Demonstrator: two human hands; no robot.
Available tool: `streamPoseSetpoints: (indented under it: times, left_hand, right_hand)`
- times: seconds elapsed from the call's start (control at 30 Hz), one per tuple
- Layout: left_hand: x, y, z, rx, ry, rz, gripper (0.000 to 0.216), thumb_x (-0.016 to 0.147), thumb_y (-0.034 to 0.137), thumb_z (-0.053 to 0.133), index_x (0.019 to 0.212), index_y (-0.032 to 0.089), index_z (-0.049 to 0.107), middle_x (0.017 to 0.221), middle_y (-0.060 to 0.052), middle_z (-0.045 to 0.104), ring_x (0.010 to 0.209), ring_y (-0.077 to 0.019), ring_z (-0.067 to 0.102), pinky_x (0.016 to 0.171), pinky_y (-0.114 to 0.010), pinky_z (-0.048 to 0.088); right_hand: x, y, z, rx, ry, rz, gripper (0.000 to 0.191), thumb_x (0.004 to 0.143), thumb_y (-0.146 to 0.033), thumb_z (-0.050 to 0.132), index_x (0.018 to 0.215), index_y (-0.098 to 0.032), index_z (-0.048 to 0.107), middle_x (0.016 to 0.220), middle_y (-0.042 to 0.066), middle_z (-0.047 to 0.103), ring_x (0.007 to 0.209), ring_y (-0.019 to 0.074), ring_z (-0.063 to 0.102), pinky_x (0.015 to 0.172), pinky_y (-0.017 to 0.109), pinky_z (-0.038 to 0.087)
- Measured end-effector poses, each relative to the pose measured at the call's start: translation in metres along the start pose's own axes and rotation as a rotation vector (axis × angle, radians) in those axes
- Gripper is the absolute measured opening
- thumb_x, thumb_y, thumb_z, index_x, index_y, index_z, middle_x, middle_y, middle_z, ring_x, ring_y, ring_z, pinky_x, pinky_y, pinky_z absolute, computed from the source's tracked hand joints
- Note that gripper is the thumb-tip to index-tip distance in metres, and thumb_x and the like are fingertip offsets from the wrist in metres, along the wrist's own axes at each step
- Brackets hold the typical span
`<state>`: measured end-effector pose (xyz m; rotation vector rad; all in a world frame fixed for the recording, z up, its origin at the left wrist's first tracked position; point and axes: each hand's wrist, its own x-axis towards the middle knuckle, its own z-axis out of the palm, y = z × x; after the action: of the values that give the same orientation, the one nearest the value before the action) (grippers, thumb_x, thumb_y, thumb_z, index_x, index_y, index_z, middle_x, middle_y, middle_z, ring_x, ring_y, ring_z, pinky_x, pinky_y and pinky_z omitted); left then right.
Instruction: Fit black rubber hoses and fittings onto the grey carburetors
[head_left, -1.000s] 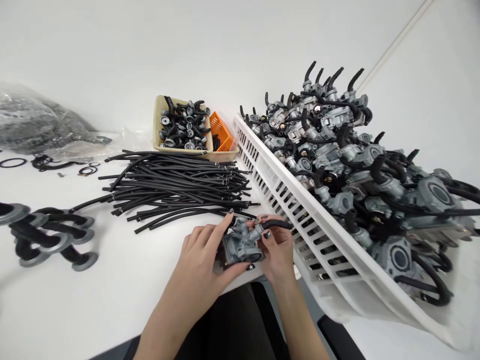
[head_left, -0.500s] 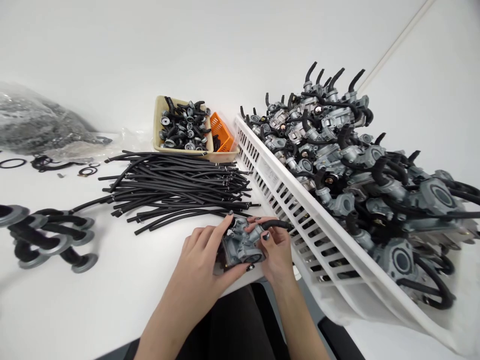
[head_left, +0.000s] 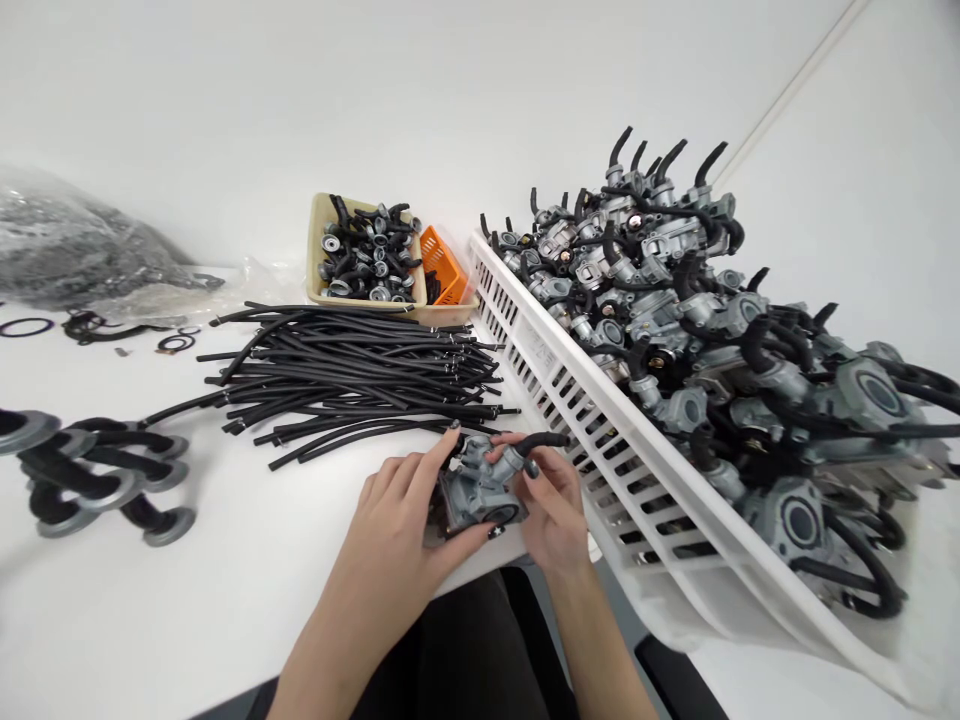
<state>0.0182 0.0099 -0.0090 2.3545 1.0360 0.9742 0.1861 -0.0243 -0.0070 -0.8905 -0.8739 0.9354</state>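
A grey metal carburetor [head_left: 474, 485] sits between both hands at the near edge of the white table [head_left: 225, 580]. My left hand [head_left: 401, 515] wraps its left side, thumb under it and fingers over the top. My right hand [head_left: 551, 500] grips its right side, fingers pinching the short black hose [head_left: 541, 440] fitted on its spout. Just beyond the hands lies a pile of loose black hoses [head_left: 352, 370].
A white slotted crate [head_left: 600, 440] heaped with several carburetors [head_left: 697, 300] fills the right. A beige tray [head_left: 319, 250] of small fittings and an orange basket [head_left: 441, 262] stand behind the hoses. Black rubber parts [head_left: 90, 475] lie left; a plastic bag [head_left: 67, 245] sits far left.
Both hands with the carburetor have shifted slightly left and away from me. The hose end on the spout has tipped upward a little.
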Motion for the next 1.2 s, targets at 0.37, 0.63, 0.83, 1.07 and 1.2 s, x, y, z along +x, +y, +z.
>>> streamPoseSetpoints:
  times: [0.37,0.63,0.83,1.07,1.2]
  left_hand:
    - [0.0004,0.0005,0.0002,-0.009,0.0,-0.004,0.071,0.086,0.041,0.062,0.146,0.032,0.025,0.115,-0.007,0.061,0.103,-0.0276,0.055,0.084,-0.043,0.048]
    - [0.0004,-0.0003,0.0012,-0.021,-0.009,-0.002,0.073,0.087,0.04,0.062,0.147,0.032,0.023,0.116,-0.006,0.06,0.105,-0.0272,0.053,0.087,-0.042,0.047]
    - [0.0014,0.0016,0.0016,0.034,0.019,0.08,0.074,0.086,0.04,0.064,0.147,0.027,0.024,0.109,-0.007,0.06,0.101,-0.0274,0.052,0.085,-0.042,0.047]
    - [0.0021,0.0014,0.002,0.09,0.039,0.107,0.073,0.084,0.041,0.066,0.144,0.022,0.029,0.106,-0.008,0.061,0.099,-0.0272,0.053,0.082,-0.04,0.046]
    - [0.0018,0.0004,0.0022,0.115,0.054,0.096,0.072,0.084,0.042,0.065,0.144,0.021,0.031,0.108,-0.008,0.061,0.099,-0.0275,0.054,0.082,-0.04,0.045]
  right_hand:
    - [0.001,0.0002,0.0,0.004,-0.033,-0.005,0.022,0.078,-0.037,0.074,0.094,-0.022,0.071,0.084,0.006,0.074,0.084,0.0216,0.069,0.077,0.032,0.052]
    - [0.0019,0.0049,-0.0009,0.012,0.015,0.008,0.022,0.074,-0.034,0.079,0.09,-0.023,0.068,0.085,0.003,0.075,0.079,0.0174,0.068,0.077,0.029,0.051]
    - [0.0045,0.0065,-0.0002,-0.04,0.036,-0.035,0.029,0.072,-0.036,0.081,0.095,-0.023,0.071,0.079,0.001,0.071,0.077,0.0161,0.066,0.074,0.026,0.051]
    - [0.004,0.0066,-0.0017,-0.046,0.017,0.002,0.021,0.073,-0.037,0.08,0.089,-0.024,0.075,0.072,0.001,0.069,0.07,0.0153,0.061,0.063,0.023,0.047]
    - [0.0021,0.0006,-0.0009,0.108,-0.062,0.056,0.026,0.081,-0.04,0.067,0.094,-0.02,0.076,0.08,0.005,0.072,0.074,0.0171,0.063,0.068,0.026,0.05]
